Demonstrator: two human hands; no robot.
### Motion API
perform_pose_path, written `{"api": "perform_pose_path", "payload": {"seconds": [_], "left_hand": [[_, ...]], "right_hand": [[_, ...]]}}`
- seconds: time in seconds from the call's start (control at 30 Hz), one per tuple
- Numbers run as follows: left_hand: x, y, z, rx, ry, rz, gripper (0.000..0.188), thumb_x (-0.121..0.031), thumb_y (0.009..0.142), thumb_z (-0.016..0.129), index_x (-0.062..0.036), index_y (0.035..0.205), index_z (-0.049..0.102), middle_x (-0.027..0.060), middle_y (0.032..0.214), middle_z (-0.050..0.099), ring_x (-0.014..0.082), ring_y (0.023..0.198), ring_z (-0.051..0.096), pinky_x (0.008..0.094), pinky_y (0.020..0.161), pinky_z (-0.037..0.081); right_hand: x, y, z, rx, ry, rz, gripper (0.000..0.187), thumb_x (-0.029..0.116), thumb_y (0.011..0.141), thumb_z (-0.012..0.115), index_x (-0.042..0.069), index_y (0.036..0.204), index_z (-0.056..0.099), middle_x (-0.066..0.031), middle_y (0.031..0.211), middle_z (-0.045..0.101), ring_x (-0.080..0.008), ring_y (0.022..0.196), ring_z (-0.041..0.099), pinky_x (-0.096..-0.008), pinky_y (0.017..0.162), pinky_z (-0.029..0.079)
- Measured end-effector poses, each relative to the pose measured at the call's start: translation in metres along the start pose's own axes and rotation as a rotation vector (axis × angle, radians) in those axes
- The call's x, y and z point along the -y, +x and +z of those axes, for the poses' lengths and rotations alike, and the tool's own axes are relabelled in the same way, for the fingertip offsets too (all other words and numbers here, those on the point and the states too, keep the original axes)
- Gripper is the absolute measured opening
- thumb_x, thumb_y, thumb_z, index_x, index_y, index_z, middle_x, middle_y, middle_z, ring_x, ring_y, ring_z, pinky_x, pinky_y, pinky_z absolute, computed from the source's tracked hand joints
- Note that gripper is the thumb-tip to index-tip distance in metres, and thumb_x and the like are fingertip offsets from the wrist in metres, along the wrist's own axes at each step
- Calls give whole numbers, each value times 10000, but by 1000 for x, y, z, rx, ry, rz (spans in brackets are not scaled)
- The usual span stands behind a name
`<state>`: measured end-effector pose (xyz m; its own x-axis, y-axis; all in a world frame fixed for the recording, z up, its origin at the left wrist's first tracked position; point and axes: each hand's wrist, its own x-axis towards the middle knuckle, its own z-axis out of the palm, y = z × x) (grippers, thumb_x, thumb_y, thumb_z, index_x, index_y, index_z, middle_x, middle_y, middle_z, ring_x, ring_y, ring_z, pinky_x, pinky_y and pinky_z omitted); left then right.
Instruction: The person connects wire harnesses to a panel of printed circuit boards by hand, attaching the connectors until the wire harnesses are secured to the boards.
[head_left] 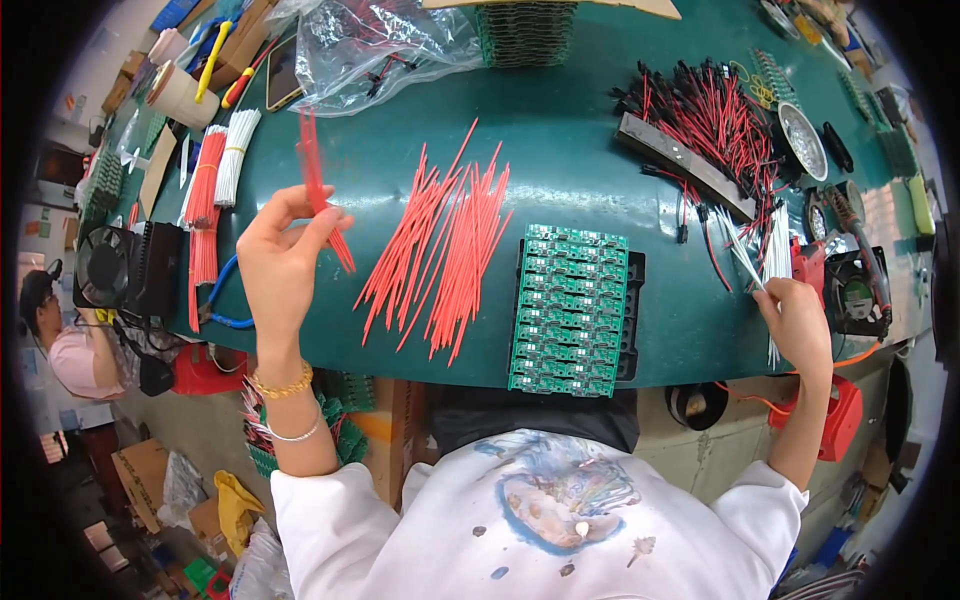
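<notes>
My left hand is closed around a few red wires, which stand up blurred by motion above the table. To its right, many loose red wires lie spread in two rough heaps. At the right, my right hand pinches white wires beside a small bunch of them; its fingertips are partly hidden. Between the hands sits a panel of green circuit boards on a black tray.
A dark metal bar lies against a pile of red-black connector leads. Bundled red and white wires are at the left, near a fan. A plastic bag is at the back. Another person sits at far left.
</notes>
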<state>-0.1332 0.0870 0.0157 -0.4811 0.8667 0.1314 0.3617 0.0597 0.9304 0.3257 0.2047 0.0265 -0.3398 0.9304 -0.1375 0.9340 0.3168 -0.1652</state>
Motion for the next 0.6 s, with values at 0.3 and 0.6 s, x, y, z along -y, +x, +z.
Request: {"api": "perform_pose_path", "payload": {"seconds": [0.3,0.6], "left_hand": [[53,-23,12,-176,-43,56,140,-19,919,588,84,1012,608,129,920,676,187,864,673,282,776,539],[-18,-69,34,-166,-184,-7,116,24,896,585,83,988,626,144,850,694,153,755,666,252,717,527]], "right_hand": [[1,9,4,2,-133,-54,138,72,843,597,-21,908,518,-244,710,589,-417,694,579,-495,631,430],[-10,-37,-16,-232,712,142,151,58,899,578,-19,772,609,-71,742,661,-123,609,530,-265,603,422]]}}
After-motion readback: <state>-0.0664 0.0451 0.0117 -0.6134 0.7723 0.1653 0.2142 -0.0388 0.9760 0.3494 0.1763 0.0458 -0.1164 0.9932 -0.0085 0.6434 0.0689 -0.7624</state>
